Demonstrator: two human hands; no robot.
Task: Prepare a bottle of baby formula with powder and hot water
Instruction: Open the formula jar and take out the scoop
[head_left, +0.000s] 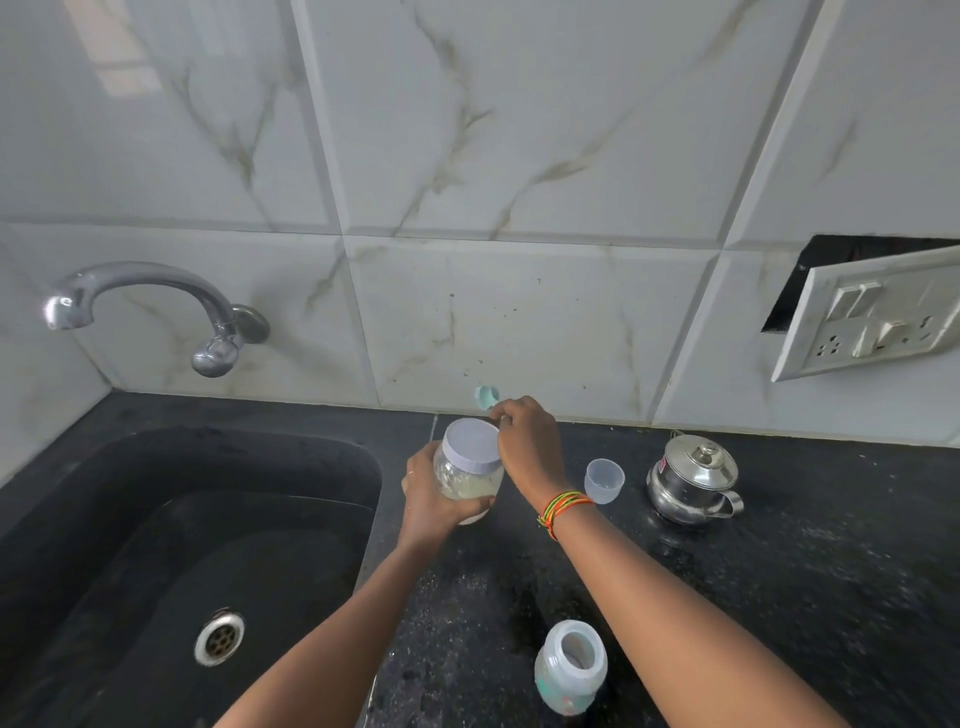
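While the left hand (434, 493) gripped the powder jar (467, 470) (lid on), the right hand (527, 441) pinched a teal scoop (487, 397); opening the jar likely came next.

Pretty clearly a home kitchen: black speckled stone desk (675, 597) with a built-in dark sink (130, 545), chrome wall tap (145, 301), marble-look wall tiles (519, 130), a switch-and-socket plate (872, 317) that seems to hang loose, and a small steel pot (691, 478).
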